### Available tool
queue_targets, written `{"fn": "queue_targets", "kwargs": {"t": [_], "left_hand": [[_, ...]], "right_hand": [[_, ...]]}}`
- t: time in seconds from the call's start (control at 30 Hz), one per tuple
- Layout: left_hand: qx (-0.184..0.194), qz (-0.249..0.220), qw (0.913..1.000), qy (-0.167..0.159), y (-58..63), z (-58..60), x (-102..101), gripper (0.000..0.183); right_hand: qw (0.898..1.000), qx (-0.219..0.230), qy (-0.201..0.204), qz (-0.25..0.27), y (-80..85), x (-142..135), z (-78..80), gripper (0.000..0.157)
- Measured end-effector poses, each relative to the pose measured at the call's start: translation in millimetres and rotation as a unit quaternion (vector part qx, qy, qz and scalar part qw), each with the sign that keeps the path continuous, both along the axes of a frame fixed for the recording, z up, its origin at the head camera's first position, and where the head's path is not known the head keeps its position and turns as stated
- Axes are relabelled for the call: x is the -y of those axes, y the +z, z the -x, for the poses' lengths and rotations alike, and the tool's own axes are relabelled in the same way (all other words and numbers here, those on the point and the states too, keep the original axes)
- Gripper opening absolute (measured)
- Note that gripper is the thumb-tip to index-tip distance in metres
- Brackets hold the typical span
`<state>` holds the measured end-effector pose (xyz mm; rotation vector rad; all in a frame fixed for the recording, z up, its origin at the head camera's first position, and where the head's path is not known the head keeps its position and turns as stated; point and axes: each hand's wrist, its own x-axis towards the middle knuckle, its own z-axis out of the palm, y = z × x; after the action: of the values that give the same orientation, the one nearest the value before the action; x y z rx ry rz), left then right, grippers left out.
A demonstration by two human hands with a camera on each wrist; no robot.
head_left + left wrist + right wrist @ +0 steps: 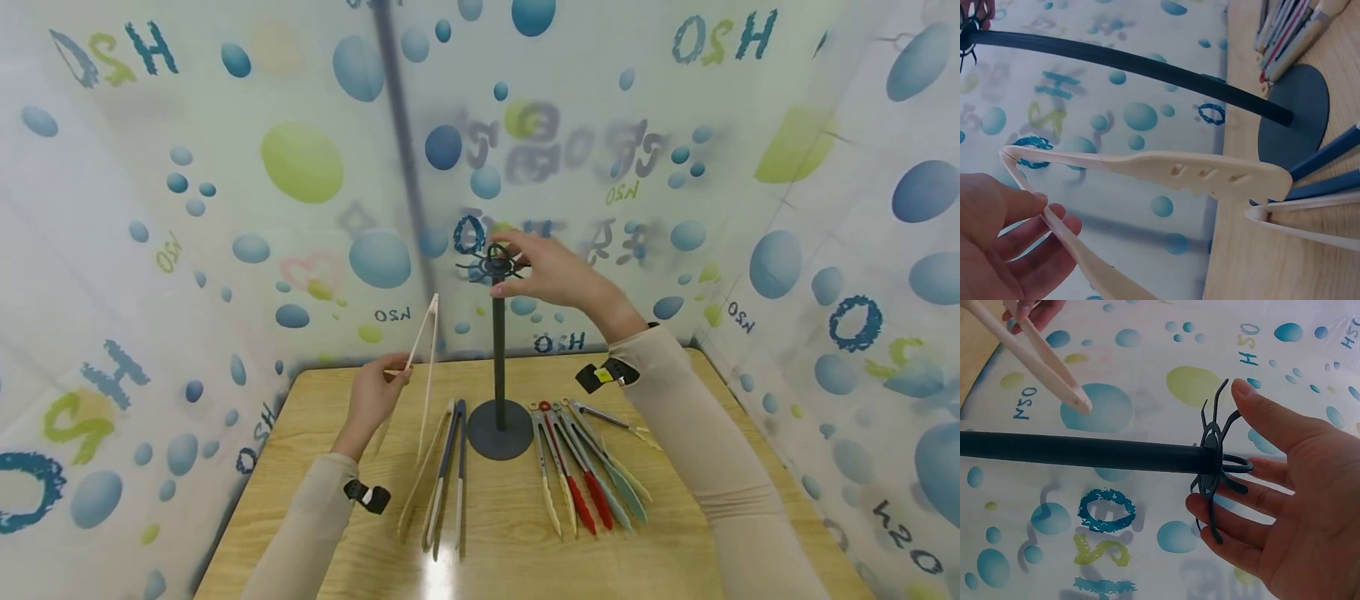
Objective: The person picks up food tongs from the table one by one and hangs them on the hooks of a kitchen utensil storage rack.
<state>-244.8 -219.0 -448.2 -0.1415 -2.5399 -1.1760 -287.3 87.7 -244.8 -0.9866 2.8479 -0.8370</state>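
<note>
Notably, the left hand [372, 398] pinches the cream tongs [1166, 165] left of the stand [499, 358], whose hooked top [1211, 456] the right hand [555, 271] loosely cups; tongs snagging a hook [1236, 487] could tip the stand if that hold slackens.

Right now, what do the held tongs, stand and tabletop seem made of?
Held tongs: probably plastic, matte cream, slotted with no metallic shine.
Stand: likely dark-coated metal, judging by its thin, curved hooks and dull surface.
Tabletop: wood or wood-look laminate, glossy; grain and a bright reflection show.

Bubble-printed sheeting [300, 162] around wooden table [540, 571]
</note>
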Motion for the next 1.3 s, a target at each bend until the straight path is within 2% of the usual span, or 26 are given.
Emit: {"fn": "queue_targets", "kwargs": {"t": [0.13,0.33,0.57,0.67,0.77,1.07,1.3], "left_hand": [[-0.031,-0.005,0.9995,-0.002,8.9,-1.0,-4.5,0.027],[-0.037,-0.010,0.9993,-0.002,19.4,-3.1,-9.4,0.028],[-0.049,-0.026,0.9984,0.007,30.2,-5.2,-12.7,0.028],[-0.057,-0.028,0.9979,0.009,34.0,-5.4,-14.3,0.029],[-0.060,-0.033,0.9976,0.004,37.8,-5.6,-16.1,0.029],[-0.065,-0.060,0.9960,-0.003,48.6,-5.1,-21.5,0.030],[-0.076,-0.072,0.9944,-0.012,55.1,-4.4,-25.9,0.030]], "right_hand": [[0.999,-0.021,0.000,0.044,-8.8,-1.2,-0.4,0.069],[0.997,-0.075,0.012,0.021,-17.3,-4.7,-2.3,0.046],[0.999,-0.035,0.037,-0.010,-12.4,-9.5,-3.3,0.048],[0.998,-0.040,0.051,-0.023,-12.5,-10.9,-1.9,0.046],[0.997,-0.047,0.051,-0.026,-13.5,-11.5,-1.9,0.043],[0.998,-0.013,0.045,-0.037,-10.8,-10.6,-4.7,0.045],[0.994,-0.059,0.040,-0.084,-3.4,-9.9,-6.6,0.044]]}}
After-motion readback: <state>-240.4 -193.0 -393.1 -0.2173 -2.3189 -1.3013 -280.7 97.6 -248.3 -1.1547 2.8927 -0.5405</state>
